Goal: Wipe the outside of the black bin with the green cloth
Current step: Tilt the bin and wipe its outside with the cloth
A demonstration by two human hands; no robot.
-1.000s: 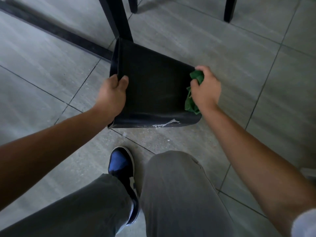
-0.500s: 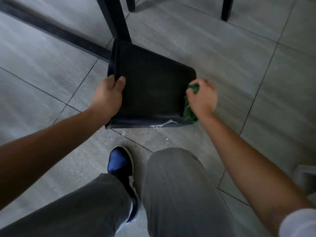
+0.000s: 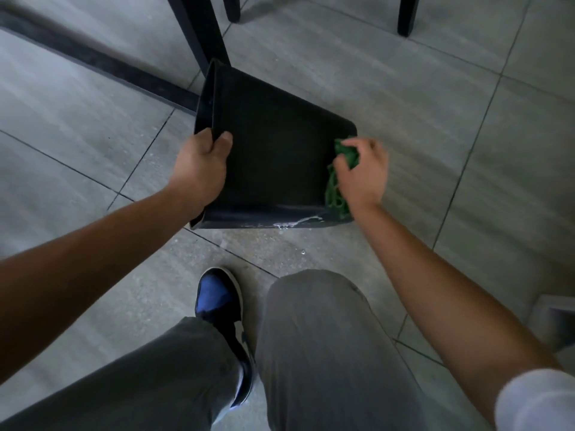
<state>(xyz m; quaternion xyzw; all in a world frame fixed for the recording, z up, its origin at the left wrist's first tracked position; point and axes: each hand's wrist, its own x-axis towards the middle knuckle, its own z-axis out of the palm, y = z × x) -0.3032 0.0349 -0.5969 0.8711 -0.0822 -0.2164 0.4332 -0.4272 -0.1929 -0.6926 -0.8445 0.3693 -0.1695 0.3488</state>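
The black bin (image 3: 273,157) lies tipped on the tiled floor, one flat side facing up and its rim at the left. My left hand (image 3: 200,169) grips the bin's left edge near the rim, thumb on the upper face. My right hand (image 3: 362,177) is closed on the crumpled green cloth (image 3: 337,185) and presses it against the bin's right side near the lower corner. Part of the cloth is hidden under my fingers. A white wet smear (image 3: 298,221) shows on the bin's near edge.
Black furniture legs (image 3: 199,32) stand just behind the bin, with two more (image 3: 407,14) farther back. A dark floor strip (image 3: 93,62) runs at the left. My knee (image 3: 314,337) and blue-and-black shoe (image 3: 217,303) are close in front of the bin.
My right hand has slid the green cloth down the bin's right side, from the far corner toward the near corner. The left hand has kept its grip on the bin.
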